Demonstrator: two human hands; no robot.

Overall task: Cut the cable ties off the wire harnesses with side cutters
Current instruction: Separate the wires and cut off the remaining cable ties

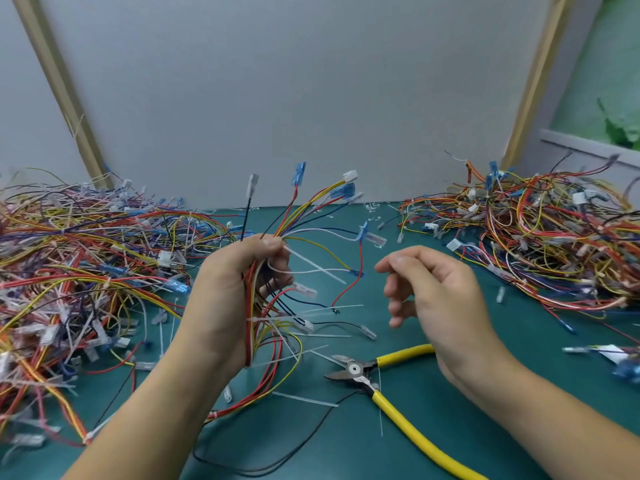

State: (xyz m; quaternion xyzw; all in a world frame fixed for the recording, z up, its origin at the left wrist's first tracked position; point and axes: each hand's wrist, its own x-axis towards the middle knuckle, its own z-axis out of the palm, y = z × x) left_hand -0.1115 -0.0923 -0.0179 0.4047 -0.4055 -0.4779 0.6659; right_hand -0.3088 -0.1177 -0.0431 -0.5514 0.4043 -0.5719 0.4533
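My left hand [235, 289] grips a multicoloured wire harness [250, 341] upright above the green table mat [346, 455], with a white plastic cable tie [315, 266] sticking out by my fingers. My right hand [440, 296] hovers beside it, loosely curled and holding nothing. The yellow-handled steel side cutters [354, 368] lie on the mat beneath that hand, between tangled harness heaps on the left [69, 271] and right [536, 244].

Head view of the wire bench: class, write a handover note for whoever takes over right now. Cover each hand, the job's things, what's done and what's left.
Left hand grips one wire harness upright; a white cable tie sticks out beside the fingers.
Right hand empty, fingers loosely curled.
Side cutters lie on the green mat, jaws open.
Done: cut ties lie loose on the mat.
Left: snip this tie; unclear whether left pile or right pile is finished.
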